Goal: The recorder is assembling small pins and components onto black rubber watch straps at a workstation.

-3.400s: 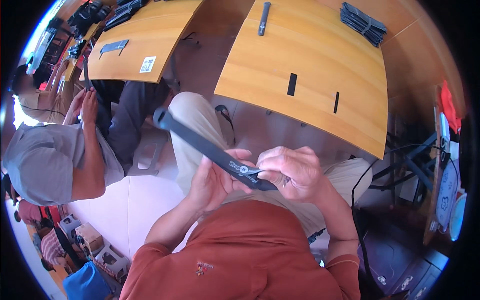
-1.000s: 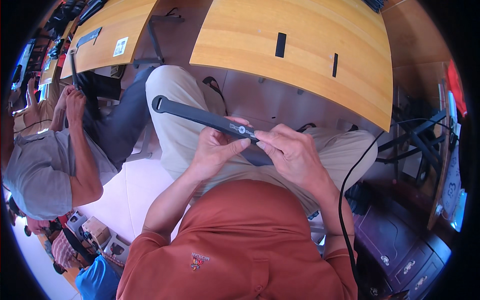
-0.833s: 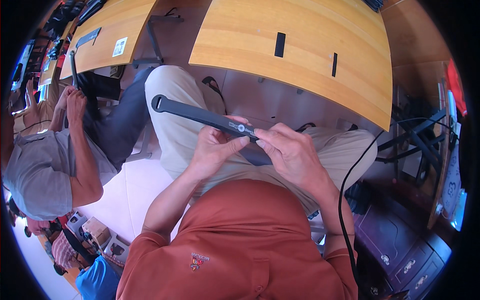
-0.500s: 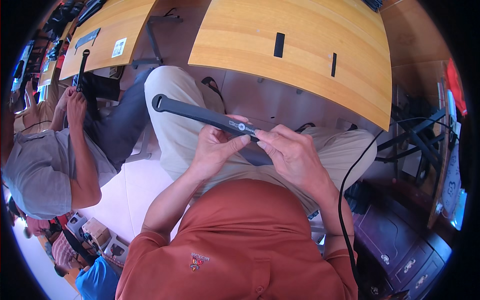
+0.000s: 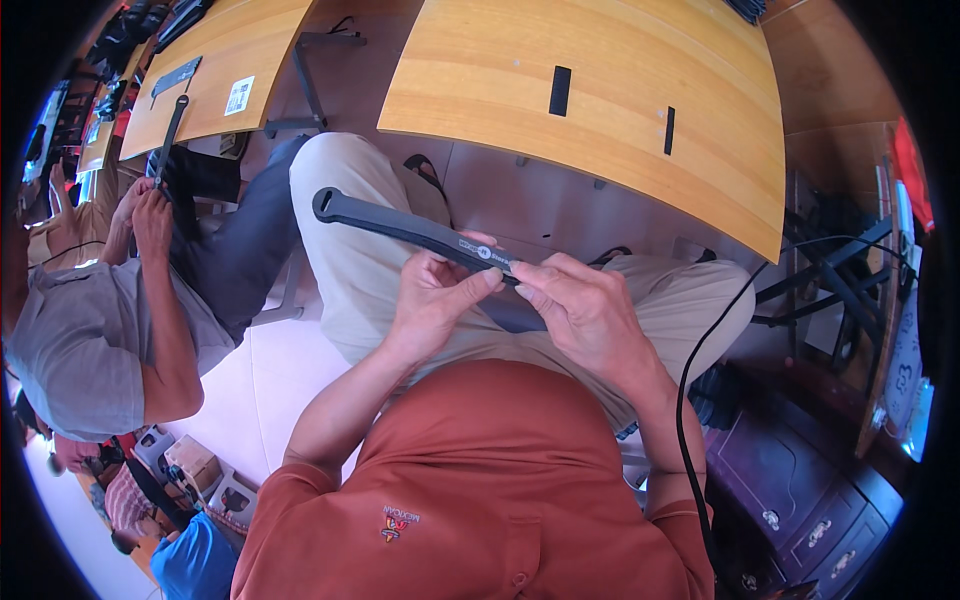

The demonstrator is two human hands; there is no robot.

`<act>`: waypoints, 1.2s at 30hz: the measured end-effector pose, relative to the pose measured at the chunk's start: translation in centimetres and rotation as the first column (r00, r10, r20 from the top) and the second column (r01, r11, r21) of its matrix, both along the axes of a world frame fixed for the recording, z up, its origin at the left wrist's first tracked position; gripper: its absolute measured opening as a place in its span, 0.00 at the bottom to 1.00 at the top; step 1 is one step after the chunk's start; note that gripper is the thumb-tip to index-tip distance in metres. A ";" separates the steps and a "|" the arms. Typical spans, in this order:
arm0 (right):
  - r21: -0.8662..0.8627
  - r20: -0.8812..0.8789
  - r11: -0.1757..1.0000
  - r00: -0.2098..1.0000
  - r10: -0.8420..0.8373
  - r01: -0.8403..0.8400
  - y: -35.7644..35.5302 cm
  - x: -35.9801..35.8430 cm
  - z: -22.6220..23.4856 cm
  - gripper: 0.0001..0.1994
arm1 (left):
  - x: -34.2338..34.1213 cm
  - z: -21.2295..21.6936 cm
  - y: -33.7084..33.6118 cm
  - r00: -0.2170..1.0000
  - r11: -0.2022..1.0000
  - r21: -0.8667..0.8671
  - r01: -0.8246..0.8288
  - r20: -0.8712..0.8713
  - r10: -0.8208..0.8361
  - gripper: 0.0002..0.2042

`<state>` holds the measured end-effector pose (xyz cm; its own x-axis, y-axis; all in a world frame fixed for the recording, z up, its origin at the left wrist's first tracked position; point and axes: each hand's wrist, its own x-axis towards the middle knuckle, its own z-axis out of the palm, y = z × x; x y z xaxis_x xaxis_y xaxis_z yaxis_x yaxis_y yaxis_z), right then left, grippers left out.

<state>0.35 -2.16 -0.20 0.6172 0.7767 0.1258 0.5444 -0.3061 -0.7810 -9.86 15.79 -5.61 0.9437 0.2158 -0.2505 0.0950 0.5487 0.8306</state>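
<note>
Above my lap, both hands hold a stack of black storage straps [image 5: 400, 228] with pale print and a slotted, rounded end that points to the far left. My left hand [image 5: 437, 297] grips it near the printed part, thumb on the near edge and fingers behind. Thumb and fingers of my right hand [image 5: 575, 302] pinch its right end, close beside the left thumb. That right end is mostly covered by my fingers, so its shape is hidden.
A wooden table [image 5: 620, 60] stands ahead, bearing two black strips [image 5: 560, 91]. To my left a person in grey [image 5: 80, 335] holds a similar strap [image 5: 172, 135] by another table [image 5: 215, 50]. A black cable [image 5: 684, 430] hangs at my right, near a dark cabinet [image 5: 780, 480].
The strap's slotted end has shifted very slightly right, while my grips stay in place. The neighbouring person's strap has tilted a little to the right.
</note>
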 end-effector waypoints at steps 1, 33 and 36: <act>0.000 -0.001 1.000 1.000 0.000 0.000 0.0 0.0 -0.1 0.11 | 0.0 0.0 -0.1 1.000 1.000 -0.006 -0.006 -0.007 0.006 0.17; -0.014 0.098 0.997 0.992 -0.079 0.081 0.4 -1.8 -1.6 0.12 | -0.2 0.2 -1.6 0.987 0.988 0.035 -0.148 -0.059 0.150 0.15; 0.002 0.056 0.993 0.991 -0.118 0.118 0.6 -2.3 -1.5 0.12 | -0.5 -0.1 -1.8 0.984 0.985 0.059 -0.161 -0.068 0.165 0.15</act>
